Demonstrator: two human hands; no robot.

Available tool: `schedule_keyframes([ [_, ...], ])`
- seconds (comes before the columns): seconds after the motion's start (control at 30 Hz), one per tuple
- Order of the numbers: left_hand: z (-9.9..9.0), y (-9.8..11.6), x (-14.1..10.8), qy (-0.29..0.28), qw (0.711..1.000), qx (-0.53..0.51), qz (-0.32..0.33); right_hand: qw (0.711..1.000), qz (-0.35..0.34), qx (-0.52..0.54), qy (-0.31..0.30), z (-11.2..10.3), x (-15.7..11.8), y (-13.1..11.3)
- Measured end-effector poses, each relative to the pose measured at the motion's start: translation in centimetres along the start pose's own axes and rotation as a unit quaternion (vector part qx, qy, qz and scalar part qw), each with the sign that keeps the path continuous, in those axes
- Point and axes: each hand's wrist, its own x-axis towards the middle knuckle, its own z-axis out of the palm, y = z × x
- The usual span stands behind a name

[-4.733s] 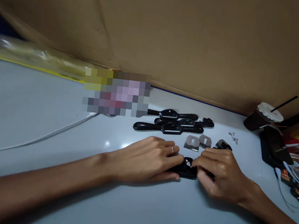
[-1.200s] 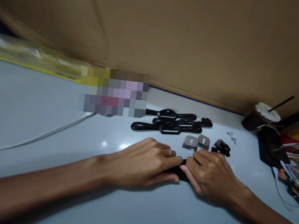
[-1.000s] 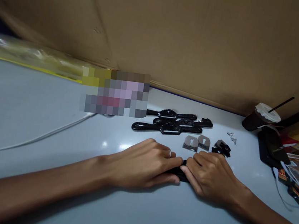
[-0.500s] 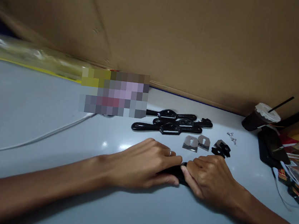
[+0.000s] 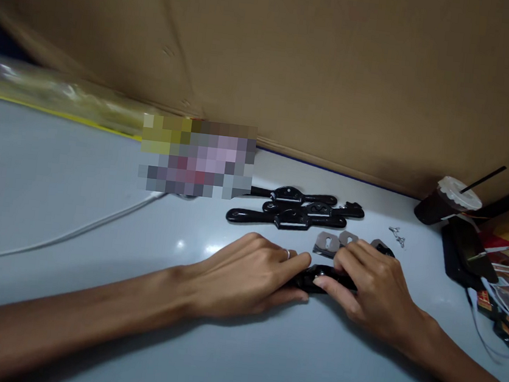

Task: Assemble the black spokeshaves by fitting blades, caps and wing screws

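Observation:
Both hands are closed around a black spokeshave (image 5: 312,285) just above the table. My left hand (image 5: 249,276) wraps its left end, and most of that handle is hidden under the fingers. With its thumb pressed on the middle and fingers curled over the far side, my right hand (image 5: 374,287) grips the right part. Behind them lie three more black spokeshave bodies, a near one (image 5: 288,219), a middle one (image 5: 317,209) and a far one (image 5: 288,193). Slotted steel blades (image 5: 326,242) and black cap pieces (image 5: 383,248) lie partly covered by my right hand.
Small silvery screws (image 5: 397,235) lie right of the blades. A lidded drink cup (image 5: 446,203) with a straw stands at the back right, beside a black phone-like object (image 5: 463,254) and a white cable (image 5: 474,314). Cardboard (image 5: 325,58) walls the back. A pixelated patch hides something at centre-left.
My right hand has shifted up and right along the spokeshave, its fingers loosening from a tight fist, uncovering more of the middle and now covering part of the blades. My left hand stays nearly still.

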Motion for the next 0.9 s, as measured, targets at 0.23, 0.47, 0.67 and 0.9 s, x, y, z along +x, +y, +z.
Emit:
schedule_keyframes([
  [0.23,0.4,-0.3,0.0,-0.005,1.000,0.016,-0.015,0.998,0.005,-0.022,-0.059,0.0,0.1,0.5],
  [0.47,0.6,-0.4,-0.1,0.054,0.996,0.074,-0.006,0.991,0.018,0.017,-0.135,-0.6,0.4,1.0],
  [0.67,0.5,-0.9,-0.1,0.114,0.990,0.070,-0.033,0.995,0.036,-0.031,-0.089,-0.3,0.1,0.9],
  [0.9,-0.1,-1.4,0.7,0.220,0.967,0.047,-0.121,0.983,0.175,0.003,0.057,-1.7,0.7,4.6],
])
